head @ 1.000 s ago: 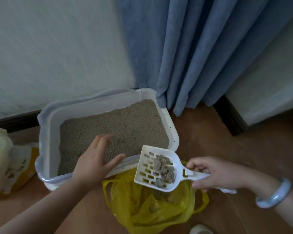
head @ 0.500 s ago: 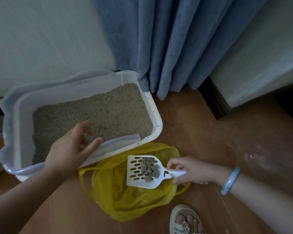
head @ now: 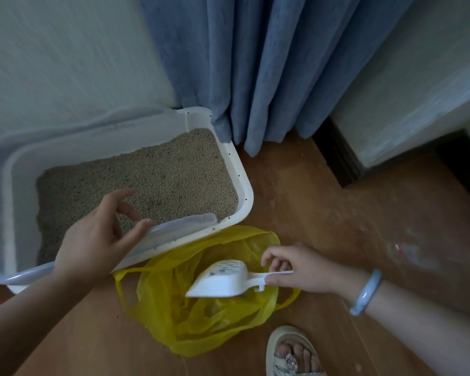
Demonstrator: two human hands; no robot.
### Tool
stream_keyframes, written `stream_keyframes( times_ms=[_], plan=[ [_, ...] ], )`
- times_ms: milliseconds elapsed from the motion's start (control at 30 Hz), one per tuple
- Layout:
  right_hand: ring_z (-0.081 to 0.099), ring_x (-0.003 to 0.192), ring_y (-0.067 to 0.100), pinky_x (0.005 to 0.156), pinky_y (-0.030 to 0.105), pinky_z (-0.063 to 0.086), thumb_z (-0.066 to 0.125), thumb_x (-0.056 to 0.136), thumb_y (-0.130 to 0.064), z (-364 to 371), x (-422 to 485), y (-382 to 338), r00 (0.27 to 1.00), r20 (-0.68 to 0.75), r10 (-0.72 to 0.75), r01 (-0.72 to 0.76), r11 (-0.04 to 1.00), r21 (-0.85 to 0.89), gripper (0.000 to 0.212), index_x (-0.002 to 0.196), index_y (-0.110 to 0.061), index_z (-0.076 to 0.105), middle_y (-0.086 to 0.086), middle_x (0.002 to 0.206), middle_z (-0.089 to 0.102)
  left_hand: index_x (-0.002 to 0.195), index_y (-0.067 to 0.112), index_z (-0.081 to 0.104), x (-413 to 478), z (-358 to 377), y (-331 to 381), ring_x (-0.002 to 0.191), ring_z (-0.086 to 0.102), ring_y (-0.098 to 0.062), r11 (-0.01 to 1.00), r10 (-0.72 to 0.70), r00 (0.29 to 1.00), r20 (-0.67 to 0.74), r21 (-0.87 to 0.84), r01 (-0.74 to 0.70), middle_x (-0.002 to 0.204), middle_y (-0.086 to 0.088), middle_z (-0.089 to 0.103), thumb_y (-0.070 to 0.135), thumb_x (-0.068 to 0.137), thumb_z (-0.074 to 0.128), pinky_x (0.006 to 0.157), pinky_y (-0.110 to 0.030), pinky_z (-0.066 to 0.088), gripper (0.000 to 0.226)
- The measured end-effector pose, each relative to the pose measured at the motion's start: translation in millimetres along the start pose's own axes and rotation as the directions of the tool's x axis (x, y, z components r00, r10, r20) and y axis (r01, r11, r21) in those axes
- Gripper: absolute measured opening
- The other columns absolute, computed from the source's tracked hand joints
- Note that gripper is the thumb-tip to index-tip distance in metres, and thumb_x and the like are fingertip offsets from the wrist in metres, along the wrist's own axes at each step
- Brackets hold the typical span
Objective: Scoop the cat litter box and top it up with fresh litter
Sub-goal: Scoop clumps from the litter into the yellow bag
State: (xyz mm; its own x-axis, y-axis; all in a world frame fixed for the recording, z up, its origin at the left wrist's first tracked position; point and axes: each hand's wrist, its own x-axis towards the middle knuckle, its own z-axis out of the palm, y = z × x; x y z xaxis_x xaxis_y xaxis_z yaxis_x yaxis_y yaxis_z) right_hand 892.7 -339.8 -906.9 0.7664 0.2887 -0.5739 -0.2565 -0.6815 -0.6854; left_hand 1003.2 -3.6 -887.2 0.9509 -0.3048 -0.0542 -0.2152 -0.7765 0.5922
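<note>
**Emptying the scoop into the bag**

Wooden floor (head: 337, 226), curtain (head: 255, 63) at 12 o'clock. Right hand (head: 301, 270) is pinching the scoop (head: 223, 280) handle, tipping it face-down over the yellow bag (head: 201, 329), 5 o'clock of the litter box (head: 244, 185). Left hand (head: 98, 240) is hovering loose-fingered at the rim. Best keeping the scoop low in the bag's mouth.

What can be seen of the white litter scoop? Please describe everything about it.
The white litter scoop looks like hard plastic, with a deep slotted bowl and a thin flat handle that carries a small hook. It is tipped over, so its slotted back faces the camera and its opening faces down into the open yellow bag on the floor. It hangs over the bag; whether it touches the plastic is unclear. The right hand pinches the handle. Its contents are hidden.
</note>
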Motion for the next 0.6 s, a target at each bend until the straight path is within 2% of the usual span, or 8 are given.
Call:
stream_keyframes(
  times_ms=[133,233,267,333,433,500,600],
  plan=[
    [0.059,0.081,0.0,0.074,0.026,0.05,0.071,0.067,-0.052,-3,-6,-7,0.994,-0.089,-0.062,0.044,0.981,-0.189,0.038,0.095,-0.036,0.052,-0.02,0.084,0.061,0.112,0.06,0.03,-1,-2,3,0.067,0.053,0.005,1.0,0.0,1.0,-0.007,-0.014,0.0,0.101,0.03,0.052,0.061,0.075,0.054,0.052,-0.028,0.039,0.044],
    [0.058,0.082,0.002,0.071,0.022,0.047,0.068,0.069,-0.054,-7,-8,-12,0.984,-0.112,-0.138,0.104,0.958,-0.268,0.037,0.095,-0.034,0.052,-0.021,0.082,0.059,0.113,0.06,0.029,-1,-2,3,0.068,0.054,0.005,1.0,0.001,1.0,-0.012,-0.013,-0.002,0.101,0.029,0.053,0.068,0.072,0.046,0.053,-0.027,0.039,0.046],
    [0.06,0.081,0.002,0.071,0.022,0.048,0.068,0.069,-0.054,-9,-8,-13,0.986,-0.105,-0.132,0.104,0.966,-0.237,0.036,0.094,-0.033,0.054,-0.019,0.082,0.062,0.115,0.059,0.029,-1,-3,2,0.068,0.054,0.005,1.0,0.0,1.0,-0.015,-0.011,0.0,0.099,0.027,0.055,0.068,0.071,0.046,0.053,-0.027,0.04,0.047],
    [0.063,0.073,0.001,0.067,0.021,0.05,0.073,0.07,-0.047,-11,-7,-17,0.994,-0.067,-0.081,0.079,0.996,-0.029,0.028,0.09,-0.031,0.061,-0.01,0.08,0.068,0.121,0.05,0.035,-2,-3,1,0.069,0.055,0.003,1.0,-0.006,1.0,-0.022,-0.004,0.006,0.09,0.023,0.058,0.068,0.074,0.052,0.053,-0.028,0.041,0.053],
    [0.064,0.064,0.008,0.062,0.019,0.049,0.076,0.077,-0.021,-22,-6,-26,0.997,0.072,0.008,-0.03,0.951,0.309,0.023,0.097,-0.019,0.064,0.0,0.076,0.07,0.128,0.031,0.041,-2,-2,0,0.07,0.055,0.002,1.0,-0.008,1.0,-0.03,0.02,0.008,0.09,0.023,0.058,0.06,0.078,0.061,0.053,-0.027,0.039,0.062],
    [0.066,0.066,0.014,0.063,0.022,0.05,0.076,0.076,-0.017,-32,-4,-31,0.987,0.157,0.019,-0.079,0.918,0.388,0.029,0.101,-0.017,0.063,0.002,0.077,0.07,0.128,0.029,0.042,-2,-3,0,0.073,0.056,0.002,1.0,-0.01,1.0,-0.03,0.029,0.011,0.09,0.022,0.058,0.056,0.075,0.059,0.053,-0.026,0.039,0.062],
    [0.067,0.072,0.019,0.069,0.032,0.054,0.079,0.073,-0.022,-46,2,-34,0.98,0.199,0.003,-0.098,0.876,0.472,0.037,0.105,-0.019,0.062,0.006,0.086,0.071,0.129,0.029,0.042,-2,-4,0,0.075,0.056,0.003,0.999,-0.018,0.999,-0.028,0.029,0.019,0.091,0.021,0.058,0.057,0.072,0.056,0.054,-0.028,0.041,0.064]
  ],
)
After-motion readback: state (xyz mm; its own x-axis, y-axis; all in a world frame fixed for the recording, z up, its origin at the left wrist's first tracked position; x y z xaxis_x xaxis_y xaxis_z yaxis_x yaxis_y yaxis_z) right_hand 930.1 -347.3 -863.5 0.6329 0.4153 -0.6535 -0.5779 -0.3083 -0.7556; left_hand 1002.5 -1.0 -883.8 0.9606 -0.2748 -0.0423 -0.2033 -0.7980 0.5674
